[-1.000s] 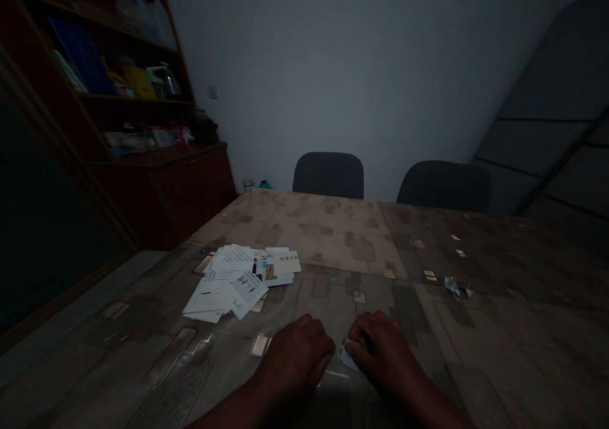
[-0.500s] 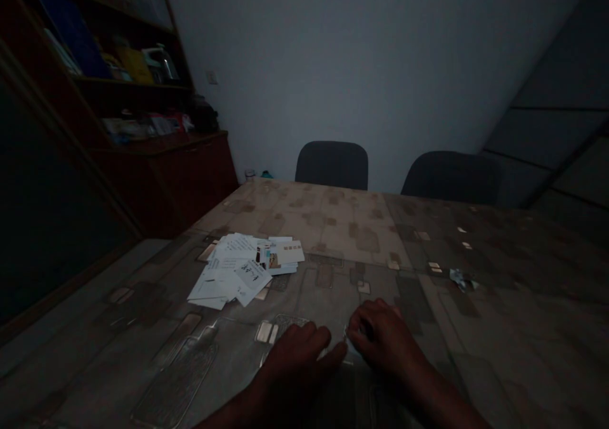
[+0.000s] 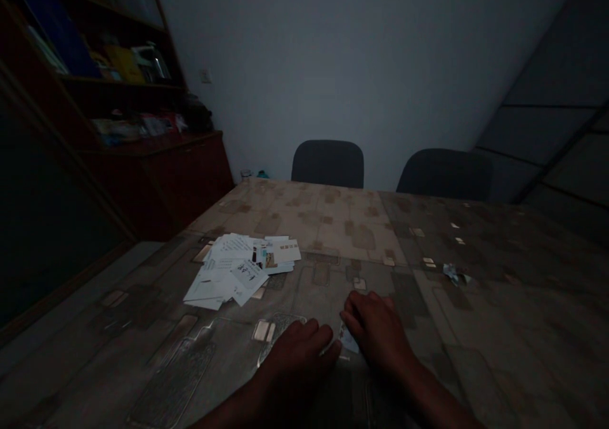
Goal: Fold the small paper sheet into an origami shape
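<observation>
Small paper (image 3: pixel 349 340) at risk of a tear or slip

The paper lies to the right of the pile (image 3: pixel 223 273) and nearer the wearer, between the two hands over the table (image 3: pixel 323 213). The right hand (image 3: pixel 373 321) has its fingers curled close together, with the paper's upper edge at thumb and forefinger; whether they pinch it or only press it, I cannot tell. The left hand (image 3: pixel 304 353) has its fingers bunched and its thumb reaching towards the paper; whether it grips anything is hidden.

If the hands pull unevenly, the paper could tear. A loose hold could let it slip or crease. In this dim light, its edge would be easy to misjudge. The scrap (image 3: pixel 455 275), well right of the pile, looks light enough for a sleeve or draught to shift.
</observation>
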A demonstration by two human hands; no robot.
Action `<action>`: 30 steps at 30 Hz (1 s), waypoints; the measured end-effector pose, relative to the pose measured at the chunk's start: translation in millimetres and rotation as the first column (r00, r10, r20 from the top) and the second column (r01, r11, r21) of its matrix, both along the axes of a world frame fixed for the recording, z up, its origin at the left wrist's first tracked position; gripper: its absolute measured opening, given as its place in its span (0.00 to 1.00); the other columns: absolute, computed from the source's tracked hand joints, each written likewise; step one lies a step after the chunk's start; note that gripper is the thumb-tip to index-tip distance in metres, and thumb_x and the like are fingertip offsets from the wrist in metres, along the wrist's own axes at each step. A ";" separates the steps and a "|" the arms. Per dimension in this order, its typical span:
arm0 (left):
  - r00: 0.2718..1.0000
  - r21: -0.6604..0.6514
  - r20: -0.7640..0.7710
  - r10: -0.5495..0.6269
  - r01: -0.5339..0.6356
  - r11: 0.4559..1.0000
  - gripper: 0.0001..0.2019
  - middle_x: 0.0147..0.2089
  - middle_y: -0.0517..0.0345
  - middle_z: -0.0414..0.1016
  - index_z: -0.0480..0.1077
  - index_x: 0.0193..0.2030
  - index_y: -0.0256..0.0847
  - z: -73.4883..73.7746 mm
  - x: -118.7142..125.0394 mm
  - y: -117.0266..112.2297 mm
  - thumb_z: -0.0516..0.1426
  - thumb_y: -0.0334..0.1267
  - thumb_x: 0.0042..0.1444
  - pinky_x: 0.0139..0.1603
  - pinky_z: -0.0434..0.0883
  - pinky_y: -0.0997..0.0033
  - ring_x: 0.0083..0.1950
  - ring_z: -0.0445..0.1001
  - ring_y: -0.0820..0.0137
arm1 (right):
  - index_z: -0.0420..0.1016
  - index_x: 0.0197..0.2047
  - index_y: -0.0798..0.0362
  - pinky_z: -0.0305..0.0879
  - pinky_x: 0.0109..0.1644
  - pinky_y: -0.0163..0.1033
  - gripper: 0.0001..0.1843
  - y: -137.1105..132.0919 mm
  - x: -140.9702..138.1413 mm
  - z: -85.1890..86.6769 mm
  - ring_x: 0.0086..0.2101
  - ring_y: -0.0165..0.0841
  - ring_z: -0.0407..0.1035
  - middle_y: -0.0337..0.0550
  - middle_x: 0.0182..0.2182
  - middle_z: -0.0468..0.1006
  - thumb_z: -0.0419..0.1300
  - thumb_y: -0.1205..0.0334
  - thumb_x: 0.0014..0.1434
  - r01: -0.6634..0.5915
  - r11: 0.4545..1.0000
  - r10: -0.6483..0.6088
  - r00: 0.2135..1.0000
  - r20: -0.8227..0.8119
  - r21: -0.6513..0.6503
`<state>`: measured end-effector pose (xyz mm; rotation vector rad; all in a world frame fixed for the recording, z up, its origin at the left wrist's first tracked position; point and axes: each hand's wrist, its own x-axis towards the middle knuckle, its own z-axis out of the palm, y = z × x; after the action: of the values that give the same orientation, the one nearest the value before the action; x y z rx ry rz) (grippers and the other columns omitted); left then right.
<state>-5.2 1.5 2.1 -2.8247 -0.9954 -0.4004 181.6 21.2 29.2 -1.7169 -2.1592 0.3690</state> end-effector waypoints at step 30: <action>0.950 -0.278 0.194 -0.244 0.292 0.915 0.14 0.57 0.60 0.75 0.70 0.50 0.45 20.7 -21.4 27.2 0.55 0.25 0.60 0.50 0.64 0.62 0.48 0.69 0.66 | 0.70 0.41 0.46 0.50 0.36 0.40 0.13 -25.7 34.7 -19.2 0.32 0.34 0.62 0.38 0.33 0.74 0.57 0.73 0.56 -0.524 0.822 0.474 0.847 0.240 0.225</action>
<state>-26.6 28.7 22.8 -3.2718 -0.7453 -0.5469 216.2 -4.5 10.0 -1.0385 -2.6322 0.0265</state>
